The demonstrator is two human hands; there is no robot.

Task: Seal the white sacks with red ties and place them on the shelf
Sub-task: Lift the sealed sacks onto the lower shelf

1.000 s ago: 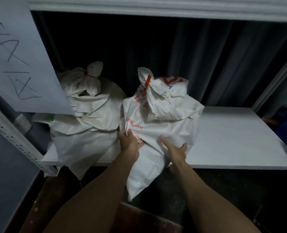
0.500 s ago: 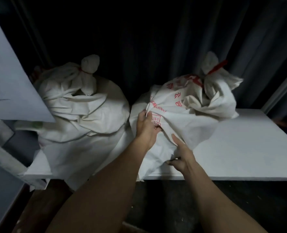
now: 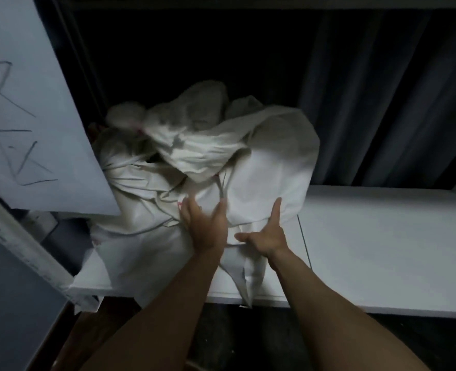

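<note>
Two white sacks lie on the white shelf board (image 3: 382, 250). The left sack (image 3: 130, 188) sits against the shelf's left end. The right sack (image 3: 272, 167) leans left, its bunched top draped over the left sack. My left hand (image 3: 204, 227) presses flat against the right sack's lower front, fingers spread. My right hand (image 3: 265, 236) touches the same sack's lower right side with straight fingers and the thumb stretched out. A loose corner of the sack hangs over the shelf's front edge. Motion blur hides the red ties.
A white paper sign (image 3: 34, 116) with handwritten marks hangs at the upper left, covering part of the left sack. The shelf's white upright post (image 3: 20, 253) slants at the lower left. Dark curtains (image 3: 382, 103) close off the back. The board's right half holds nothing.
The right sack has swung from leaning right to leaning left onto the other sack. Both hands went from gripping its lower part to pressing on it with straight fingers.
</note>
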